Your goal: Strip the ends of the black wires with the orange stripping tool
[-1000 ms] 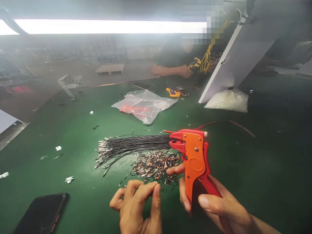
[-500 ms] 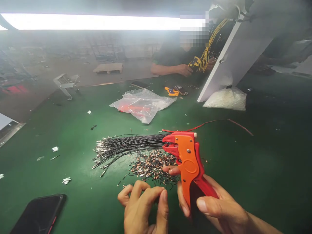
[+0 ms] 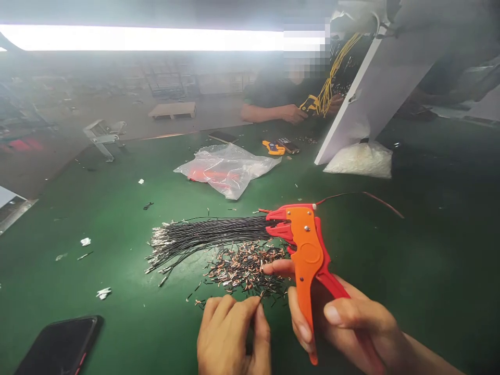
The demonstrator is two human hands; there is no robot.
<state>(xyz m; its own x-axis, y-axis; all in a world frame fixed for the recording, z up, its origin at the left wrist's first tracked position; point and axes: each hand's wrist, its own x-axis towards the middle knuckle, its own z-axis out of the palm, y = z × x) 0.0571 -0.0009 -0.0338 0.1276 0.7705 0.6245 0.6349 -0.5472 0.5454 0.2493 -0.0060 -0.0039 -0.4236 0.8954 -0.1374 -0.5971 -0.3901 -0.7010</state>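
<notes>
My right hand [image 3: 351, 330] grips an orange and red wire stripper [image 3: 304, 250] by its handles, jaws pointing left toward a bundle of thin black wires [image 3: 203, 235] lying on the green table [image 3: 410, 260]. Below the bundle lies a heap of cut wire scraps with copper ends [image 3: 244, 266]. My left hand [image 3: 232, 338] is at the near edge of that heap, thumb and fingers pinched on a short black wire piece [image 3: 266, 292] that sticks up from the fingertips. A red wire [image 3: 359, 196] trails off to the right behind the stripper.
A black phone [image 3: 58, 346] lies at the near left. A clear plastic bag [image 3: 226, 169] and a white bag [image 3: 359, 159] sit farther back, beside a tilted white panel [image 3: 375, 88]. Across the table a person's hands [image 3: 291, 112] work yellow wires. Small white scraps [image 3: 103, 293] dot the left.
My left hand has shifted right and up to the scrap heap's edge and pinched a short wire piece. The stripper has tilted more upright, and my right hand's grip has moved slightly.
</notes>
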